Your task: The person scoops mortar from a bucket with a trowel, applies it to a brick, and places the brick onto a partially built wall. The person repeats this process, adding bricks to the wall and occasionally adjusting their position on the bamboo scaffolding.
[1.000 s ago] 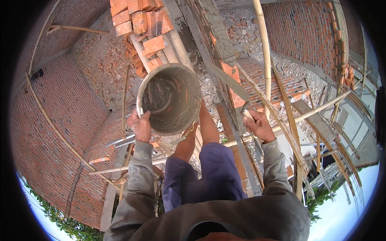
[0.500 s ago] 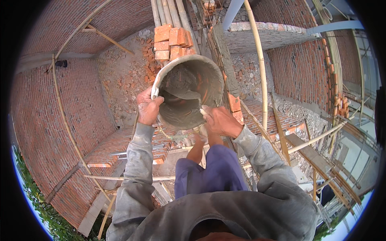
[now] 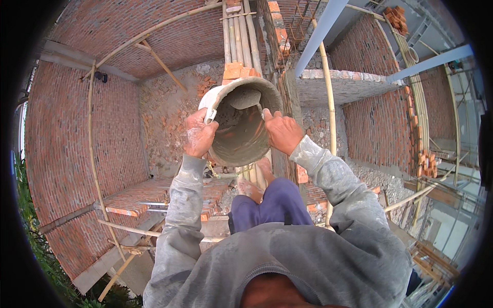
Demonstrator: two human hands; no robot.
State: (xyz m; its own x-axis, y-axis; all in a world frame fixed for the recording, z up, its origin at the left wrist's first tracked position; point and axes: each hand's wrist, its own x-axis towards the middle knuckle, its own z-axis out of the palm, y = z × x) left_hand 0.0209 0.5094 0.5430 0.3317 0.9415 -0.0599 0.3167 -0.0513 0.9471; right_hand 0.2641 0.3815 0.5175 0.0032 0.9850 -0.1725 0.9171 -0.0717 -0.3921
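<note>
A mortar-smeared bucket (image 3: 239, 146) is tilted in front of me, its mouth facing me. My left hand (image 3: 200, 134) is closed on its pale left rim. My right hand (image 3: 282, 132) is closed round the handle of a trowel, at the bucket's right edge. The trowel's grey, mortar-coated blade (image 3: 245, 98) lies inside the upper part of the bucket. Wet grey mortar coats the bucket's inner wall. Whether my right fingers also press on the rim I cannot tell.
Orange bricks (image 3: 239, 71) sit on bamboo poles (image 3: 239, 38) just beyond the bucket. A raw wall top (image 3: 287, 87) runs along the right. An upright bamboo pole (image 3: 331, 102) stands farther right. Rubble (image 3: 164, 110) covers the ground far below on the left.
The trowel blade has moved up and away inside the bucket, and my right hand has risen along the right rim. My view has shifted, and the bucket hides more of the bricks.
</note>
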